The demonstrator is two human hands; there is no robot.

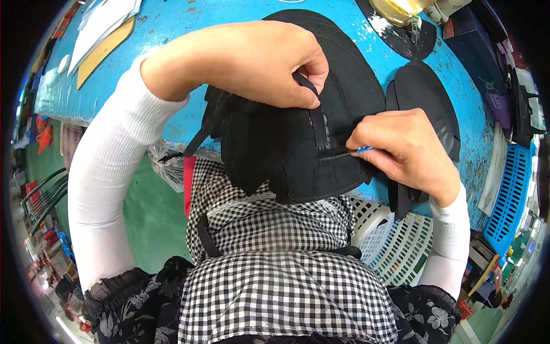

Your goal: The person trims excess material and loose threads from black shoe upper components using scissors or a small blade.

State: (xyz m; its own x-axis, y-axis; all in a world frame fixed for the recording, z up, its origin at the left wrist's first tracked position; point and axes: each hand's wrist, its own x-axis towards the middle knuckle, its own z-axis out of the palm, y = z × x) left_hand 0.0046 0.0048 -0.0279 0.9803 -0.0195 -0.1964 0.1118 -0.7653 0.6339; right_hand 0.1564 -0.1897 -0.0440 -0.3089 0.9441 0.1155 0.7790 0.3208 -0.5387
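A stack of black fabric panels (269, 140) lies in front of me, its near part hanging over the table's edge. Between its bent fingers and thumb, my left hand (258, 63) pinches a narrow black strap (318, 129). The strap runs down over the top panel, with a rough greyish patch beside its lower part. My right hand (409, 149) is closed round a thin tool with a blue part (364, 149) and a slim dark shaft. Its tip meets the panel close to the strap's lower end; the tool's exact kind is unclear.
The blue table (166, 23) carries more black panels (427, 109) at the right and a jar of yellowish stuff (398, 10) at the far right. Papers and a yellow board (106, 51) lie far left. White baskets (395, 246) stand below the edge; a blue crate (509, 198) is at right.
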